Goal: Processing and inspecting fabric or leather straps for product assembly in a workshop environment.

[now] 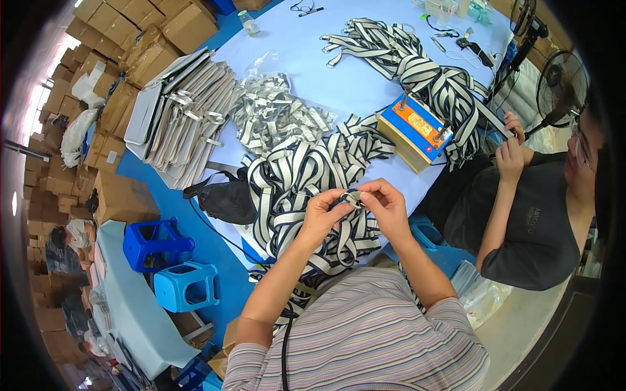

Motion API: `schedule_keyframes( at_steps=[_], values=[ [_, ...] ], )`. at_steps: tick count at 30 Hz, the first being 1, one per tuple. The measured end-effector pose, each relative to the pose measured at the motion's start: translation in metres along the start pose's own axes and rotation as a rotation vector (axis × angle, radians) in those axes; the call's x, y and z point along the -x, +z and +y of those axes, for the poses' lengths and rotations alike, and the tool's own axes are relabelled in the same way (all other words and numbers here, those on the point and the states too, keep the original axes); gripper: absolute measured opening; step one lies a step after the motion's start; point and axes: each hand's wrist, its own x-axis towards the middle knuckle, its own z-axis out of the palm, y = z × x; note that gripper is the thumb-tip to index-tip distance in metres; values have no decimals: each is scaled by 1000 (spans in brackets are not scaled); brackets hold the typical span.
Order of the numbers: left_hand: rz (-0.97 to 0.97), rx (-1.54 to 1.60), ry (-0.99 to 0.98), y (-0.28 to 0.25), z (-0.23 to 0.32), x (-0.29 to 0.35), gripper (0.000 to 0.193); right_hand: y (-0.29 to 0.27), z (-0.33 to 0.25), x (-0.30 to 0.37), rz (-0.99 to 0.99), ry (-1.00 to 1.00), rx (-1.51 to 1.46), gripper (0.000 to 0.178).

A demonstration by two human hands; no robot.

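Observation:
Both of my hands meet above a heap of striped webbing straps (293, 186), white with dark navy edges. My left hand (324, 217) pinches one side of a webbing strap (353, 198) between thumb and fingers. On its other side, my right hand (387, 203) grips the same strap, also in a pinch. The held part is bent into a small loop; whether a buckle sits in it is too small to tell. Some of the strap's length is lost among the others below.
A plastic bag of pale strap pieces (277, 111) lies behind the heap, beside stacked grey-white panels (186, 117). A blue-topped box with upright metal posts (415, 130) stands right of it. More straps (424, 72) lie beyond. At right, a co-worker (528, 208) handles a strap. Blue stools (187, 287) stand left.

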Motion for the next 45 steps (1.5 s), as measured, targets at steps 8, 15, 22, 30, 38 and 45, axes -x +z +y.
schedule_keyframes(
  at_steps=[8,15,22,30,38,45],
  values=[
    [71,12,33,3,2,0,15,2,-10,2,-60,-289,313,25],
    [14,-52,-8,3,6,3,20,-2,-8,0,-6,-304,491,16],
    [37,-65,14,9,8,4,22,-1,-11,2,21,-378,536,15],
    [48,-58,159,13,6,1,13,-2,-17,3,30,-490,682,13],
    [37,-102,69,16,11,3,13,-4,-19,1,7,-550,746,12],
    [86,-39,74,15,11,3,14,-2,-20,-1,16,-546,715,11]
  ],
)
